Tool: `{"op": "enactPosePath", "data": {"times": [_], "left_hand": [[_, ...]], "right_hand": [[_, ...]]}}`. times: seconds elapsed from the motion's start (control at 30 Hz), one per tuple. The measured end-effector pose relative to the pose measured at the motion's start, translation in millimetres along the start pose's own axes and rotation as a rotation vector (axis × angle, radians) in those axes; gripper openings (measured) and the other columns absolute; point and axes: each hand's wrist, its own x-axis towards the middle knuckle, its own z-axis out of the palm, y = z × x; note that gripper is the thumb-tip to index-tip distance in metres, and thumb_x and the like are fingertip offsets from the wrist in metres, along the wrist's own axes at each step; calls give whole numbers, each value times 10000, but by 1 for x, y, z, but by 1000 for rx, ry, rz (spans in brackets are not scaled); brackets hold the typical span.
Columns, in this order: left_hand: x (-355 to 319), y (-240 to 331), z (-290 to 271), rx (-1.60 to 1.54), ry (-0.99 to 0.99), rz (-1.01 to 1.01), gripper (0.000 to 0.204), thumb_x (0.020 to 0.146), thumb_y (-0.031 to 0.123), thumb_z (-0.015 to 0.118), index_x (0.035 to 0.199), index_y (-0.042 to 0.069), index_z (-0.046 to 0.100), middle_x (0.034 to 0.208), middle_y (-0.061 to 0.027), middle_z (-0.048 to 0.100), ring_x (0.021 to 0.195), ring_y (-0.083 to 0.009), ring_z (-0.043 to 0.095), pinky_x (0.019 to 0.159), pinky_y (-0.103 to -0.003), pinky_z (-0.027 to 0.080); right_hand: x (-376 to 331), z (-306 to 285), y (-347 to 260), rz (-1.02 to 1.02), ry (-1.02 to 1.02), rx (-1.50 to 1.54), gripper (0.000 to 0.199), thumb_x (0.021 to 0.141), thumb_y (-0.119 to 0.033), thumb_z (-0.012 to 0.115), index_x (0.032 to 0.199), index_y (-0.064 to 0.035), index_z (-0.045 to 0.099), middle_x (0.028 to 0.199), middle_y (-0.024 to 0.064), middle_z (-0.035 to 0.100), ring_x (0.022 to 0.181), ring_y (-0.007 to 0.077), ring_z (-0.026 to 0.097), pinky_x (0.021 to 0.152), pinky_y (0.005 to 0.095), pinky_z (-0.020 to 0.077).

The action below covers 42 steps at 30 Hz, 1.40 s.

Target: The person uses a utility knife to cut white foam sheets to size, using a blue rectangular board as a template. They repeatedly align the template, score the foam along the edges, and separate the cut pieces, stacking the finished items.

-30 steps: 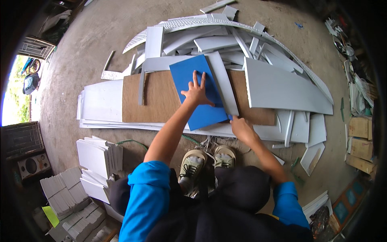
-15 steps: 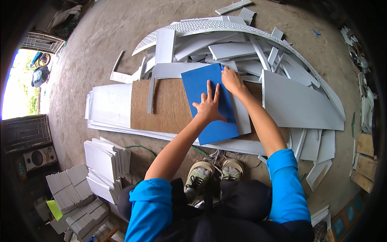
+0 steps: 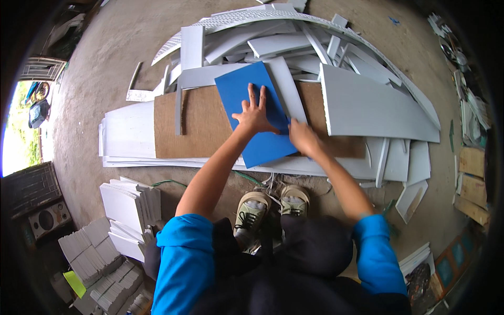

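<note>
A blue rectangular board [image 3: 247, 79] lies tilted across a white foam sheet [image 3: 287, 86], which rests on a brown wooden board [image 3: 202, 118]. My left hand [image 3: 253, 115] presses flat on the blue board, fingers spread. At the board's right edge, near its lower part, my right hand [image 3: 304, 137] is closed on a small blue-handled tool, seemingly a utility knife [image 3: 288, 121]. Most of that tool is hidden by the fingers, and the hand is slightly blurred.
White foam offcuts [image 3: 278, 43] are heaped beyond the wooden board, ringed by a curved textured strip [image 3: 178, 39]. A large white panel [image 3: 367, 107] lies at the right. Stacked white sheets [image 3: 126, 207] stand at the lower left. My shoes [image 3: 252, 210] are just below the boards.
My right hand has slid from the blue board's top corner down its right edge toward me. My left hand stays pressed on the board. The whole view has shifted somewhat.
</note>
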Motion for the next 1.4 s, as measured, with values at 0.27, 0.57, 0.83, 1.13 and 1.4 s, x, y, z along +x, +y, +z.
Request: {"op": "enactPosePath", "data": {"times": [0.27,0.57,0.83,1.13,1.4], "left_hand": [[1,7,-1,38,-54,24,1377,386,547,784,1375,203,-110,1408,-195,-156,1174,-410,315,766,-669,358],[4,3,3,79,-39,-18,1375,373,548,786,1375,252,-108,1420,-123,-186,1193,-338,312,770,-613,373],[3,3,4,49,-63,-2,1364,392,555,779,1373,244,-115,1416,-133,-193,1208,-343,293,782,-634,361],[-1,2,0,23,-48,5,1370,397,538,794,1370,230,-119,1412,-151,-186,1216,-385,272,804,-680,329],[1,7,-1,48,-56,13,1371,390,547,787,1376,215,-106,1419,-148,-165,1205,-338,288,776,-652,360]], "right_hand": [[-86,44,33,41,62,-30,238,900,-187,369,989,32,399,664,252,581,680,413,595,577,483,482],[-96,76,49,-108,320,-202,232,892,-166,405,1017,28,393,521,161,564,502,323,596,399,389,474],[-103,78,52,-106,324,-209,233,887,-162,424,1015,31,410,511,166,556,490,324,590,399,391,470],[-78,-9,26,-57,175,-7,245,892,-229,387,948,-2,459,681,283,559,683,451,561,598,522,445],[119,-55,-37,-144,341,-71,224,843,-154,414,913,37,507,790,256,599,773,397,603,673,446,500]]}}
